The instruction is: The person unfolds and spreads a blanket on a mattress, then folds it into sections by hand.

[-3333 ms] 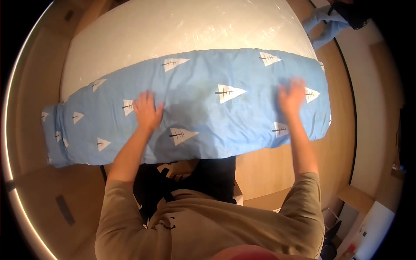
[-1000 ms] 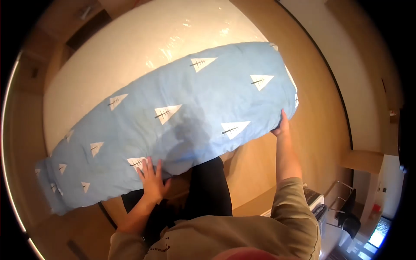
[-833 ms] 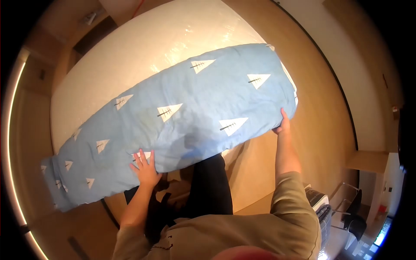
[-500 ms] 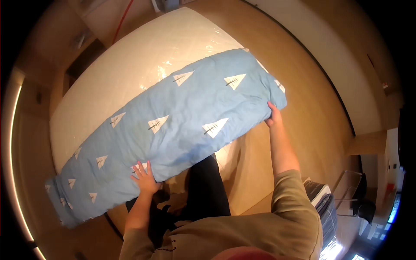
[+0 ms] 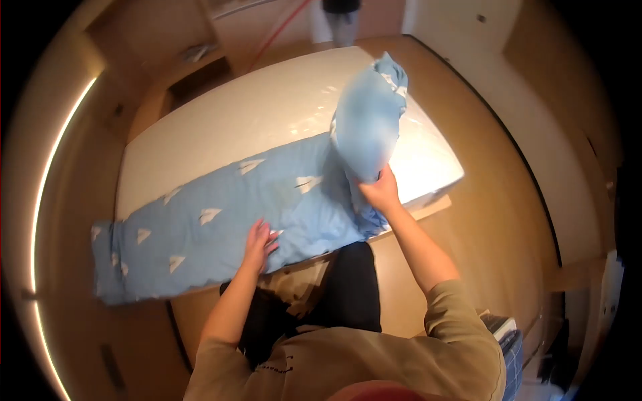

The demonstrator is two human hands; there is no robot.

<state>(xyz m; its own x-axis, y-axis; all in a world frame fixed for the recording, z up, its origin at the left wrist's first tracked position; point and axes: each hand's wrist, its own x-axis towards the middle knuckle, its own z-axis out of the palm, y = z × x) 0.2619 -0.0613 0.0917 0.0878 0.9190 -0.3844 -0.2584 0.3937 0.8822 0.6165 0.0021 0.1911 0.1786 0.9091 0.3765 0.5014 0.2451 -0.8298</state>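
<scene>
A blue quilt (image 5: 231, 194) printed with white trees lies folded in a long strip along the near side of the mattress (image 5: 267, 100), which has a shiny cover. Its right end is raised and bent over toward the left, blurred by motion. My right hand (image 5: 381, 190) grips the lower edge of that raised end, fingers partly hidden by the cloth. Over the near edge of the quilt, around its middle, is my left hand (image 5: 259, 246). Its fingers are apart and hold nothing; I cannot tell whether they touch the cloth.
A person (image 5: 342, 20) stands beyond the far end of the mattress. A wooden bed base (image 5: 438, 206) juts out below the mattress at the right. A light strip (image 5: 50, 167) runs along the left wall, and a dark blue item (image 5: 512, 357) is at the lower right.
My right hand has lifted the quilt's right end and swung it leftward, baring the mattress corner. My left hand has come off its flat press on the quilt and moved right.
</scene>
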